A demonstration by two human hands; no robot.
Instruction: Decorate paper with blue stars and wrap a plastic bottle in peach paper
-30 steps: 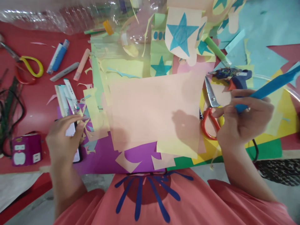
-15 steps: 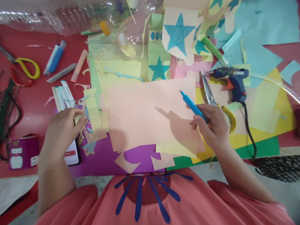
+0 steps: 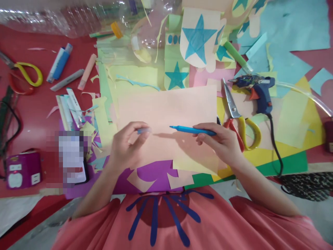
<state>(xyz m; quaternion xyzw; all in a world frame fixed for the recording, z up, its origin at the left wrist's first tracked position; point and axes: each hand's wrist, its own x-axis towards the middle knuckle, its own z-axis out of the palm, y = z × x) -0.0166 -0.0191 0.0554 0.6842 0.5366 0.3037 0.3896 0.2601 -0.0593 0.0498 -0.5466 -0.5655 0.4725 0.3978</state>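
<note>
Blue marker [image 3: 192, 130] is pointing across the peach sheet [image 3: 161, 102]

And here the marker is lying almost level above the sheet, its bare tip aiming left, its shadow falling on the paper. The right hand [image 3: 222, 140] is holding it, the grip pinching the barrel between thumb and fingers. Facing it, the left hand [image 3: 127, 144] is pinching a small bluish piece [image 3: 144, 131], too blurred to make out, and a gap is separating that piece from the marker tip.

Below the sheet, a purple sheet [image 3: 156, 173] is showing, with pale paper scraps [image 3: 142, 180] lying over it. Just beside the right hand, the scissors [image 3: 232, 109] are pointing their blades away from the person, and beyond them a blue glue gun [image 3: 265, 99] is resting on its side. Past the left hand, a partly pixelated phone [image 3: 80, 170] is lying near white pens [image 3: 69, 109] on the red desk [image 3: 33, 121]. Farther up, a big blue star [image 3: 199, 40] is standing out on a pale cutout.
</note>
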